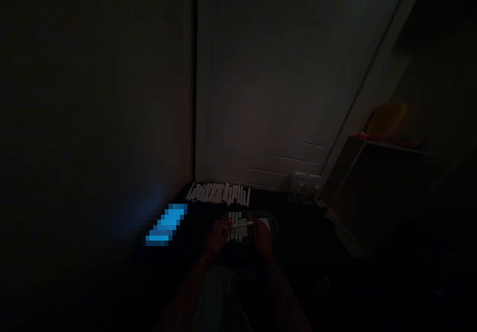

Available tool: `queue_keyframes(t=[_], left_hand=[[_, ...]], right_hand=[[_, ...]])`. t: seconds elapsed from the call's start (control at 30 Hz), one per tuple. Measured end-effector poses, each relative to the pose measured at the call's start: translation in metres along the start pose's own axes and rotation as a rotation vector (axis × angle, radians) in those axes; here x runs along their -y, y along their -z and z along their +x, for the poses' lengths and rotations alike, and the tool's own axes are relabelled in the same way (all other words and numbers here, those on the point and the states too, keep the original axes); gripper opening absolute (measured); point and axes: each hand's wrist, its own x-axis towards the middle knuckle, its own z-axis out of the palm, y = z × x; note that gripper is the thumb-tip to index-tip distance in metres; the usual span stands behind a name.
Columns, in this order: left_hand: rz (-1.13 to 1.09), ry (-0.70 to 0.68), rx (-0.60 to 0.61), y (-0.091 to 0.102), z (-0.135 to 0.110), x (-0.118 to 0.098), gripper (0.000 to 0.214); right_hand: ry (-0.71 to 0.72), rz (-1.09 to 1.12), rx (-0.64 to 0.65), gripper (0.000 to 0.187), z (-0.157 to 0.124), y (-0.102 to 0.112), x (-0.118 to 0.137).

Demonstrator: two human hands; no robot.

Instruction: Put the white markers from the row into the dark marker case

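A white marker [242, 225] lies level between my two hands, one end at each. My left hand [218, 234] is closed on its left end, and my right hand [262, 233] pinches its right end. Beneath it, several white markers [235, 235] stand side by side in an open dark case [275, 222]. A pale flat piece [265, 221] shows by my right fingers; its kind is too dim to tell. The scene is very dark, so finger details are faint.
Behind the case, a row of several white markers [218, 193] lies along the wall [257, 98]. A glowing blue, blurred-out screen [167, 224] is at the left. Two clear containers [306, 188] stand at the back right, near a box-like cabinet [387, 188] with an orange round object [387, 118] on top.
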Motion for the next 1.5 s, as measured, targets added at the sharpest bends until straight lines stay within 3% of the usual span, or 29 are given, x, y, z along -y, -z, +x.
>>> queue_keyframes(t=[0.27,0.77,1.2,1.5], left_hand=[[0.0,0.046,0.024,0.005,-0.002,-0.01,0.027],[-0.011,0.029,0.011,-0.001,0.0,0.003,0.029],[0.011,0.005,0.029,0.001,-0.001,0.0,0.029],[0.032,0.006,0.031,-0.001,-0.003,0.004,0.03]], right_hand=[[-0.001,-0.051,0.007,0.034,-0.001,0.005,0.004],[0.014,-0.045,-0.032,0.036,0.0,0.0,0.003],[0.079,-0.057,-0.047,0.032,-0.002,-0.004,0.0],[0.002,-0.061,-0.008,0.034,-0.001,-0.001,0.002]])
